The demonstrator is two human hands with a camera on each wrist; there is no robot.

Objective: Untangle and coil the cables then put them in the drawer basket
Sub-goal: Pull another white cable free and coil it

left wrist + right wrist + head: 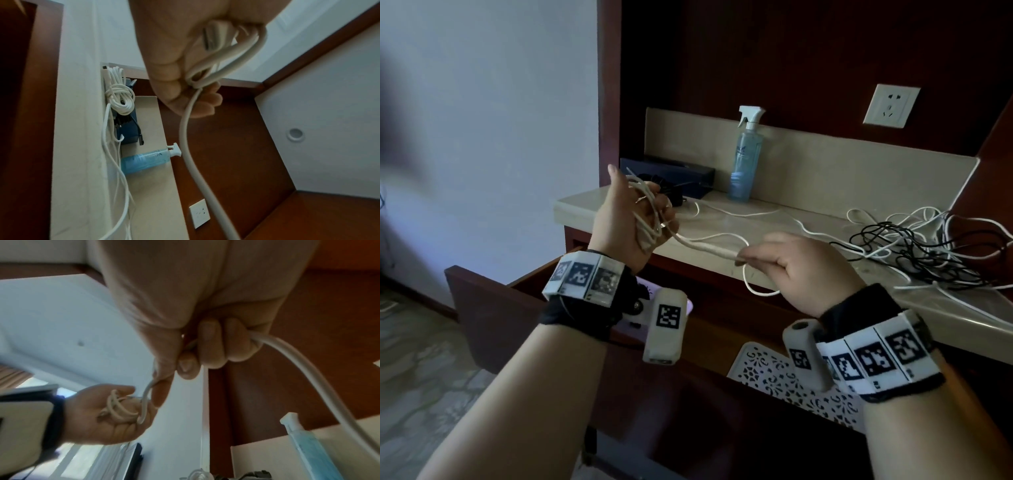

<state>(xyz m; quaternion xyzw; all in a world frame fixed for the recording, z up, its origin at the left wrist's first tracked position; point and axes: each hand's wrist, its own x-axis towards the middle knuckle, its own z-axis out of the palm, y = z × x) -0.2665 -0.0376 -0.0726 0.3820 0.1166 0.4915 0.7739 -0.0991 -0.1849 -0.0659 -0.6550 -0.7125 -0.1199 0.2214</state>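
Note:
My left hand (633,219) is raised above the counter's left end and grips several loops of a white cable (705,245) wound around its fingers; the left wrist view shows the loops (222,53) and a plug end in the palm. The cable runs right to my right hand (784,263), which pinches it (287,356) with curled fingers. A tangle of white and black cables (928,246) lies on the counter at the right. The white patterned drawer basket (767,373) sits in the open drawer (482,308) below my wrists.
A blue spray bottle (745,161) stands at the back of the beige counter (808,219). A dark box (681,174) with a coiled white cable (119,99) lies at the back left. A wall socket (890,105) is on the dark wood panel.

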